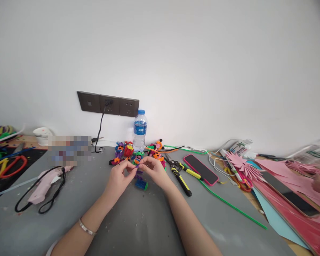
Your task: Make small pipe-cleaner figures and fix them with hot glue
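1. A pale wall (202,71) filled the upper part of the view.
2. A grey mat (138,224) covered most of the work surface.
3. Both forearms reached over it; the left hand (121,174) and right hand (155,171) nearly met, thumb and fingertips of each pinching a small purple fuzzy piece (138,166).
4. A clear bottle (140,129) with a blue cap stood upright against the wall, beyond the hands.
5. Yellow-and-black pliers (179,177) lay to the right of the right hand, handles spread.
6. A pink-cased phone (201,170) lay just beside them.
7. Colourful fuzzy figures (128,148) clustered around the bottle's base.
8. A dark blue cylinder (140,184), green at its right end, showed just below the hands.
9. Smallest, the purple piece sat between the two sets of fingertips, largely hidden by them.
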A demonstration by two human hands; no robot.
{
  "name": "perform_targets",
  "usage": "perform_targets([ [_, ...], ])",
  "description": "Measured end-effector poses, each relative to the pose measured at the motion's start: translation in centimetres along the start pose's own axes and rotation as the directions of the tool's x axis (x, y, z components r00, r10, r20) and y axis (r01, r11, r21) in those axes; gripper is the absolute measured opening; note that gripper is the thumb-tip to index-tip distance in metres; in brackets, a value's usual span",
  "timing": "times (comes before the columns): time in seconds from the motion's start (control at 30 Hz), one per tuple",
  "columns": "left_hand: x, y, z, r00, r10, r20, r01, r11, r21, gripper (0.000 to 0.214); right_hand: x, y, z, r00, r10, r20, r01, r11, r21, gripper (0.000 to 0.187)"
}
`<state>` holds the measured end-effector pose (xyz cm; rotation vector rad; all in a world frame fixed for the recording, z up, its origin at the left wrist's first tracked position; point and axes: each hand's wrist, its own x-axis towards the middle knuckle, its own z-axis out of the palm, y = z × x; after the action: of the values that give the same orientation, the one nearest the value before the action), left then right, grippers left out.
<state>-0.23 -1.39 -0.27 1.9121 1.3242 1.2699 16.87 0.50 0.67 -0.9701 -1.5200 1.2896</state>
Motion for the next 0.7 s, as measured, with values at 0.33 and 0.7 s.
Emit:
perform_targets([
  [0.33,0.23,0.26,0.26,0.998,-0.042,0.043,0.048,0.985,-0.164,0.009,-0.06,-0.25,0.39,1.0,-0.005,0.015,0.005,1.0,0.022,0.031],
  [0.7,0.19,-0.36,-0.26,0.991,0.126,-0.045,-0.128,0.99,-0.06,0.012,-0.09,-0.19,0.18,1.0,-0.021,0.018,0.02,0.999,0.031,0.031],
])
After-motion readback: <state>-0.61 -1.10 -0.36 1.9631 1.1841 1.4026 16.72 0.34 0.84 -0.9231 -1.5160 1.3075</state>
